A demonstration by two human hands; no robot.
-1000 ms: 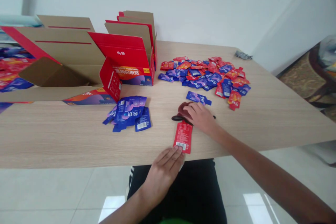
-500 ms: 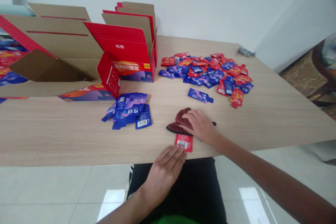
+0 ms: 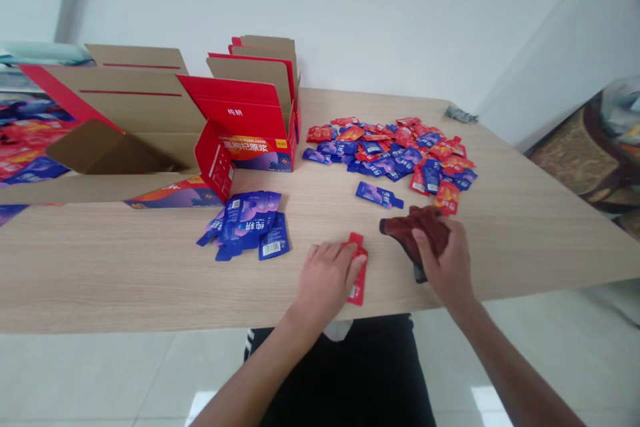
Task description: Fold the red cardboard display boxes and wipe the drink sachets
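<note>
Near the table's front edge, my left hand [image 3: 325, 280] has its fingers closed over a red sachet [image 3: 359, 285]. The sachet's spout end sticks out beyond my fingers, and its left part is hidden under them. To the right, my right hand [image 3: 450, 260] grips a bunched brown cloth [image 3: 425, 230] with a dark edge, thumb on the near side. Farther back on the table is a single blue sachet [image 3: 379, 195]. A small stack of blue sachets [image 3: 250, 220] rests left of my left hand.
Behind my hands spreads a mixed pile of red and blue sachets [image 3: 390, 147]. Open red cardboard boxes [image 3: 215, 167] stand at the left, flaps raised. A grey crumpled piece [image 3: 461, 114] lies at the back right of the wooden table [image 3: 125, 280].
My right hand has moved the brown cloth off the red sachet and to the right. My left hand has shifted forward over the sachet, whose spout end now shows.
</note>
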